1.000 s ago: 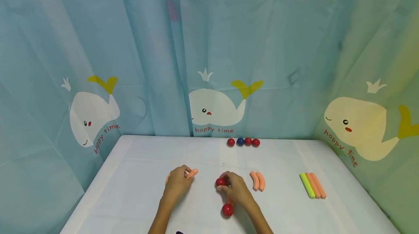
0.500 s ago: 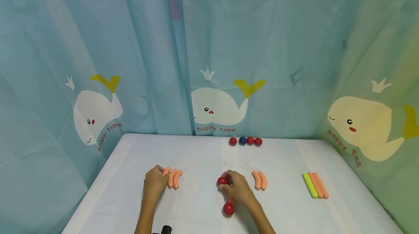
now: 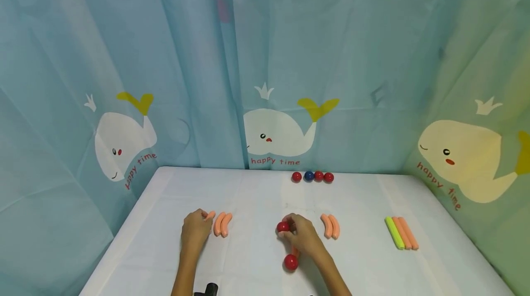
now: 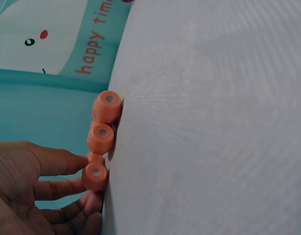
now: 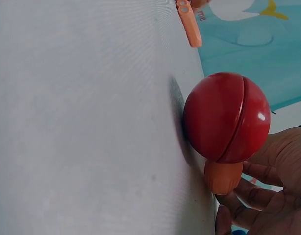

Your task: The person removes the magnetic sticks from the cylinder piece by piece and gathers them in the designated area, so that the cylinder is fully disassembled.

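My left hand (image 3: 196, 229) pinches a curved orange magnetic stick (image 4: 95, 176) between thumb and fingers, low at the tabletop. Two more curved orange sticks (image 3: 223, 224) lie right beside it, side by side; pale round inserts show in their ends in the left wrist view. My right hand (image 3: 304, 236) holds a red ball (image 3: 283, 226) at its fingertips. Nearer to me, a second red ball (image 3: 291, 262) sits at the end of an orange stick (image 5: 223, 177). The palm and fingers hide most of that stick in the head view.
One blue ball (image 3: 309, 176) and several red balls line the table's back edge. Right of my right hand lie two curved orange sticks (image 3: 330, 226). Farther right are one lime stick (image 3: 394, 233) and two straight orange sticks (image 3: 405, 233). A black object (image 3: 211, 289) shows at the bottom edge.
My left hand has carried its curved orange stick leftward, to the left side of the other two, and then stays there. My right hand keeps its place at the red ball.
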Available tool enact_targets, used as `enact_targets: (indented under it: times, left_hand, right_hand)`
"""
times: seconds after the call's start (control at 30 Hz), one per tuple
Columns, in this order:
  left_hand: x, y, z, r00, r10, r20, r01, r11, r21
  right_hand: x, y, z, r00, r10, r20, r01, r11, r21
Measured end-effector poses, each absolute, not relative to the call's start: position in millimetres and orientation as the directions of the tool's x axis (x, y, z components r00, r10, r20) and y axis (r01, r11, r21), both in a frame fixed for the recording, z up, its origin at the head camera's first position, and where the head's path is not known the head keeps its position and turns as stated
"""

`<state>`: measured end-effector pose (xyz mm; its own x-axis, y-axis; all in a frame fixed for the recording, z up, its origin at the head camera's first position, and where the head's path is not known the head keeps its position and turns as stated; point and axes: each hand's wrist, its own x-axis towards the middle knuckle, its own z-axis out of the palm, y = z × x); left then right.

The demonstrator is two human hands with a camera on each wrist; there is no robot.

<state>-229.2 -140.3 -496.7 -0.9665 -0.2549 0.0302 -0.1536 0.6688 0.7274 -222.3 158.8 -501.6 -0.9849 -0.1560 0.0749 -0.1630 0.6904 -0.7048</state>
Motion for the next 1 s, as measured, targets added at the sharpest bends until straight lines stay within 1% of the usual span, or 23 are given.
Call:
enact_targets:
  times: [0.2,0.4,0.67,0.9,1.0]
  left_hand:
    - [-230.1,-138.0,-497.2,-0.969,-0.246,0.024,-0.151,0.666,0.731]
    - [-229.8,-138.5,-497.8,-0.971,-0.236,0.04,-0.136,0.68,0.72]
    - [-231.2,-137.0,-493.9,-0.972,-0.227,0.061,-0.114,0.682,0.723]
    - [-229.8,-138.8,-492.8,-0.969,-0.241,0.044,-0.136,0.679,0.721]
    - [-228.7,-139.9,-491.8,-0.97,-0.24,0.049,-0.131,0.677,0.725]
  right_hand:
    - [-222.9,159.5,-501.5,-0.989,-0.142,0.047,-0.132,0.685,-0.716]
    - [-223.3,159.7,-502.8,-0.987,-0.151,0.055,-0.144,0.687,-0.712]
    - [-223.5,160.6,-501.1,-0.981,-0.162,0.106,-0.189,0.685,-0.703]
    - [-223.3,160.5,-501.5,-0.984,-0.165,0.072,-0.166,0.68,-0.714]
    - [-222.8,160.9,-502.2,-0.981,-0.177,0.078,-0.178,0.676,-0.715]
